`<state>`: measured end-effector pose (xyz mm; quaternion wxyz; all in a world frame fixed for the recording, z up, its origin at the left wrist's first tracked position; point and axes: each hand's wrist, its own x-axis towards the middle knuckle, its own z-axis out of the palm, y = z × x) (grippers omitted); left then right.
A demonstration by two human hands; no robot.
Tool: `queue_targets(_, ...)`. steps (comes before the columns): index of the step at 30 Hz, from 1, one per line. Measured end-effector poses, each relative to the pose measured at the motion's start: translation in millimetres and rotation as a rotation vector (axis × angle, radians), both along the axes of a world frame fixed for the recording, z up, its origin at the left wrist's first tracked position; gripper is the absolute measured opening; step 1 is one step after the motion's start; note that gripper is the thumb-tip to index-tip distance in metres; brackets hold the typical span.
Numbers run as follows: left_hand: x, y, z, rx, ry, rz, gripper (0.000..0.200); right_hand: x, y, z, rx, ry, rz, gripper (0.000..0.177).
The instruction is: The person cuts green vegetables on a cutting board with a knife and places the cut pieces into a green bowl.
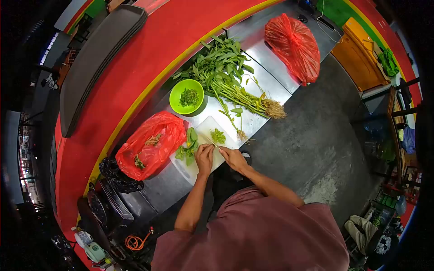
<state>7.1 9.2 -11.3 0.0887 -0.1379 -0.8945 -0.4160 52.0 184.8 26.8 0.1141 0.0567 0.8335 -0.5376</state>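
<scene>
On a white cutting board [181,170], my left hand [204,158] is closed with curled fingers at the stem end of some leafy greens [190,143]. The stems under the fingers are hidden. My right hand [233,159] grips a knife [212,141], its thin blade pointing up and left past my left fingertips. Just beyond the blade lies a small pile of chopped green pieces [218,136]. Above the board stands a lime-green bowl [174,100] with chopped greens [188,97] in it. A large bunch of leafy stems [226,86] with roots lies behind the board.
An opened red plastic bag [156,128] with some scraps sits left of the board, beside a black bag [118,176] and a stove [106,198]. A full, tied red bag [294,45] rests on the metal counter [276,92]. A red wall ledge [149,54] borders the counter.
</scene>
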Motion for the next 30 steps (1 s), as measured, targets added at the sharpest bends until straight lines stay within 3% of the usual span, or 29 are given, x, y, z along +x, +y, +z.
queue_targets(4, 3, -1, 3, -0.097, 0.009, -0.005, 0.013, 0, 0, 4, -0.015, -0.011, -0.003, 0.038)
queue_targets(11, 0, -1, 6, -0.013, 0.026, -0.024, 0.011, 1, -4, -5, -0.011, 0.064, -0.019, 0.034)
queue_targets(13, 0, -2, 5, -0.069, 0.047, -0.037, 0.011, 0, -1, 3, -0.006, -0.053, 0.023, 0.035)
queue_targets(19, -1, -1, 7, -0.050, 0.046, -0.035, 0.012, 0, -2, 5, 0.011, -0.089, 0.016, 0.036)
queue_targets(29, -1, -3, 4, -0.072, 0.027, -0.043, 0.013, 1, -7, -13, 0.025, 0.044, -0.032, 0.037)
queue_targets(30, -1, -2, 4, -0.052, 0.005, -0.038, 0.013, -5, -7, -16, 0.113, 0.015, 0.026, 0.037)
